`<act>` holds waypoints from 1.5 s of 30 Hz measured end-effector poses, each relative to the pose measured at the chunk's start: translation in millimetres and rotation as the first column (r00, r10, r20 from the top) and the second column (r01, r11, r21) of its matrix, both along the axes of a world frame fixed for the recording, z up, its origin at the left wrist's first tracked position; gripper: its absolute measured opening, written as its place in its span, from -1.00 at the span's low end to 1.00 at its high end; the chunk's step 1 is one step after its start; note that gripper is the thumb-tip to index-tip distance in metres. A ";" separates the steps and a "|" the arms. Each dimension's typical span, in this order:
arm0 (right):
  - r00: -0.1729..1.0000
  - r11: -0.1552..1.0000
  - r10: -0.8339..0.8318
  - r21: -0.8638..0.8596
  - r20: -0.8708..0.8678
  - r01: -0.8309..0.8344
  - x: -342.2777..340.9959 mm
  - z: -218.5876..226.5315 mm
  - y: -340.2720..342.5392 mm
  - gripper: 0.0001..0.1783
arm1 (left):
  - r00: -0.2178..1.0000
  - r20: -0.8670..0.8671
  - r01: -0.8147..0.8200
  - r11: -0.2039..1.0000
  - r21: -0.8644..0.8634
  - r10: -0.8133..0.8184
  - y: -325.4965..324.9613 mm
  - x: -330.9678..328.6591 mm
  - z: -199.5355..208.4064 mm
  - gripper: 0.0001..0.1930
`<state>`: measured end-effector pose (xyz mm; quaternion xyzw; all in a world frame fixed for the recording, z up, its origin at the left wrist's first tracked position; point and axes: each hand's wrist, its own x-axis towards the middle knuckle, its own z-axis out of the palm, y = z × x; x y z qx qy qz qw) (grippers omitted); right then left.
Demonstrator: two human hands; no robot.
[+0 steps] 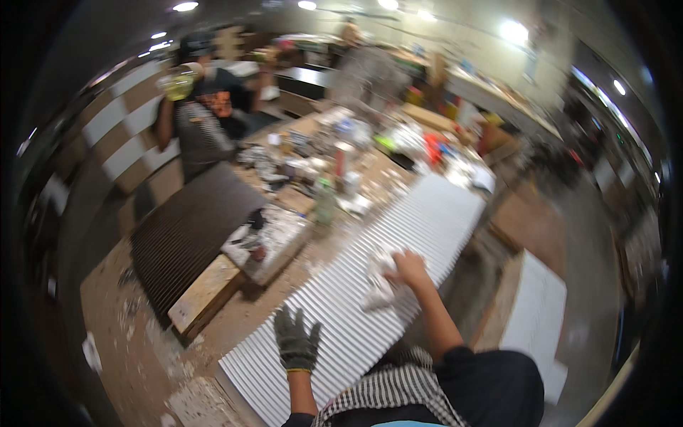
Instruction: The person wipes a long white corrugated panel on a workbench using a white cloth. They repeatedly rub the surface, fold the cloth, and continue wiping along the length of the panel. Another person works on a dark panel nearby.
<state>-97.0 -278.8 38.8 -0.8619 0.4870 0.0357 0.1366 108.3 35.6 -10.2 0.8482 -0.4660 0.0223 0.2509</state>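
Observation:
A long white ribbed panel [334,320] lies slantwise across the workbench in front of me. My left hand [296,340], in a dark grey-green work glove, rests flat on its near end with the fingers spread. Farther up the panel, my bare right hand [410,270] grips a crumpled white cloth [380,281] and presses it against the ribs. The right hand is a little blurred, and the cloth hides part of its fingers.
A dark brown ribbed panel [196,228] lies left, beside a wooden block [206,293] and a paint-spotted white board [267,245]. Bottles, cans and rags clutter the bench's far part, around a green-tinted bottle [324,203]. Another person [213,107] stands beyond. White-topped boards [533,306] stand right.

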 end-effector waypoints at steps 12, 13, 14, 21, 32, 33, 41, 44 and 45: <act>0.415 0.748 0.659 -0.606 0.628 -0.271 10.4 231.0 46.6 -0.45 | 1.000 -0.003 -0.021 0.999 0.043 0.022 0.9 -2.6 1.9 -0.22; 0.381 0.704 0.699 -0.677 0.605 -0.217 3.2 244.6 51.7 -0.50 | 1.000 -0.008 -0.007 1.000 -0.020 0.007 0.8 -3.3 0.8 -0.20; 0.337 0.674 0.727 -0.714 0.598 -0.189 -4.6 251.2 52.7 -0.53 | 1.000 0.009 -0.007 1.000 -0.022 0.007 0.5 -2.8 -4.9 -0.18; 0.120 0.346 0.921 -0.921 0.370 0.182 -29.4 258.2 48.0 -0.45 | 0.999 -0.033 -0.017 0.998 0.065 0.020 -8.9 -1.8 -0.3 -0.12; -0.139 0.465 0.882 -0.787 0.450 0.406 -29.2 262.8 48.4 -0.43 | 0.990 -0.103 -0.094 0.993 0.070 0.101 -11.0 -8.3 0.8 -0.04; -0.132 0.496 0.866 -0.788 0.483 0.365 -21.2 261.2 56.0 -0.41 | 0.977 -0.149 -0.134 0.983 0.122 0.152 -16.8 -11.7 6.2 -0.02; -0.386 0.506 0.563 -0.674 0.731 -0.539 83.2 204.6 149.7 -0.57 | 0.993 -0.026 -0.116 0.992 -0.041 0.115 2.5 -8.3 7.0 -0.13; -0.587 0.159 0.421 -0.693 0.692 -0.703 100.3 193.3 209.7 -0.55 | 0.985 -0.051 -0.171 0.977 -0.130 0.165 45.6 -31.8 11.2 -0.20; -0.602 0.043 0.370 -0.660 0.708 -0.750 98.7 200.9 221.4 -0.58 | 0.974 -0.065 -0.223 0.967 -0.124 0.216 70.8 -43.7 8.9 -0.23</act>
